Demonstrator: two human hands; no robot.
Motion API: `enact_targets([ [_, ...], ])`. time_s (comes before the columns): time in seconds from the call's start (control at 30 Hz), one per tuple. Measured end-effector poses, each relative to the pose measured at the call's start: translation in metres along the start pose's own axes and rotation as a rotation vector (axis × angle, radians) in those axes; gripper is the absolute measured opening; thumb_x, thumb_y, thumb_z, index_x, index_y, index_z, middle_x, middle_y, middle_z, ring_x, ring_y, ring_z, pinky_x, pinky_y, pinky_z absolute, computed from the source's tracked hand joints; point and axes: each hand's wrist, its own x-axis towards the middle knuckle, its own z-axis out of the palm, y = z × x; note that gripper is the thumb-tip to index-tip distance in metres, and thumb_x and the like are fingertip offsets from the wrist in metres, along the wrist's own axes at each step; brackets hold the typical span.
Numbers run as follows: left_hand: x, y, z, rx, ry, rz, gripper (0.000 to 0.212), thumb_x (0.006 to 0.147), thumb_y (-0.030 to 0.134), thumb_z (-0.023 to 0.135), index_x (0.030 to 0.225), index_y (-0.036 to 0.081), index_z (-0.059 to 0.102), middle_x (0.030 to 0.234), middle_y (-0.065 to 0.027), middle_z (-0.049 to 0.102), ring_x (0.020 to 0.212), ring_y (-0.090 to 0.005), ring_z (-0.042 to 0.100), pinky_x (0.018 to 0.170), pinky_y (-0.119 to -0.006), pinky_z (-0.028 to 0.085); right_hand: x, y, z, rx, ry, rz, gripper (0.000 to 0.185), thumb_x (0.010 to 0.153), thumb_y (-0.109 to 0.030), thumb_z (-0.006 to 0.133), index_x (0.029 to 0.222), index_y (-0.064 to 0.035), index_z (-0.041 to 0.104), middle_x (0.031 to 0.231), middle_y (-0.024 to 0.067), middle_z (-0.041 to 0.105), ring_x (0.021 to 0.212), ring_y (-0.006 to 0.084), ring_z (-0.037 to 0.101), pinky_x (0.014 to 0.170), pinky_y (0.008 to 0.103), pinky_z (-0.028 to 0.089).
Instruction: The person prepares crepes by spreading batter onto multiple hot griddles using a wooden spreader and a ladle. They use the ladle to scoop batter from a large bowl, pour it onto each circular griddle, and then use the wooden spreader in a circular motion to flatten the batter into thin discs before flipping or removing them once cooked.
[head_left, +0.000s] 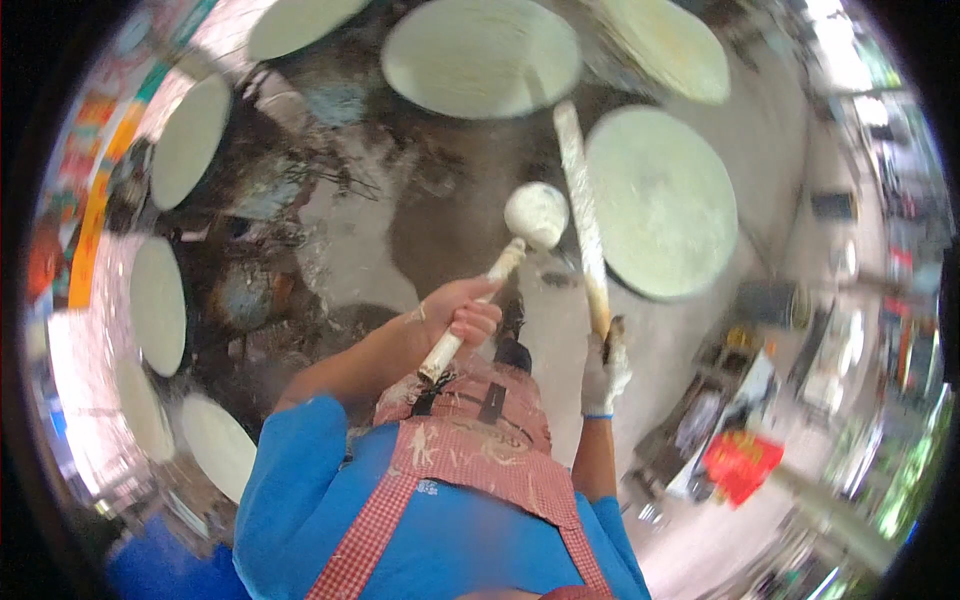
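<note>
My bare left hand (463, 315) is closed around a pale stick (504, 262), whose far end meets a round whitish ball or ladle head (537, 215); I cannot tell which. A white glove covers my right hand (606, 371), which grips a long white-coated stick (584, 217) at its near end. That stick reaches forward along the left edge of a large pale green round plate (664, 202). Another such round plate (481, 58) lies ahead, near the stick's far tip.
More pale round plates (191, 142) stand in a ring at the left, with a dark, rusty-looking framework (247, 292) inside it. A yellowish-green round (679, 52) is at the upper right. A dark bucket (769, 304) and a red bag (742, 465) are at the right.
</note>
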Motion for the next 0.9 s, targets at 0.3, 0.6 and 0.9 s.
enact_targets([
  [0.3,-0.109,0.041,-0.009,0.042,0.173,0.554,0.014,0.093,0.030,0.043,0.097,0.017,0.037,0.054,0.0047,0.033,0.037,-0.0006,0.029,0.027,-0.015,0.024,0.153,-0.105,0.084,0.399,-0.353,0.006,0.031,0.082,-0.020,0.057,0.103,0.0022,0.061,0.073,0.0044,0.059,0.061,0.0121,0.052,0.057,0.0276,0.043],
  [0.6,-0.194,0.081,-0.037,-0.275,0.011,0.823,0.020,0.093,0.028,0.043,0.088,0.010,0.034,0.054,0.0043,0.031,0.038,-0.0019,0.030,0.027,-0.017,0.026,0.330,-0.290,0.234,0.012,-0.528,-0.094,0.044,0.077,-0.037,0.052,0.096,0.0016,0.062,0.078,0.0228,0.062,0.076,0.0337,0.060,0.068,0.0424,0.044],
  [0.9,-0.289,0.190,-0.047,-0.313,0.108,0.809,0.019,0.092,0.025,0.046,0.099,0.013,0.032,0.057,0.0032,0.034,0.037,-0.0019,0.031,0.029,-0.016,0.029,0.325,-0.321,0.314,-0.301,-0.491,-0.320,0.036,0.080,-0.035,0.050,0.098,-0.0072,0.063,0.085,0.0192,0.062,0.079,0.0363,0.060,0.069,0.0418,0.045],
])
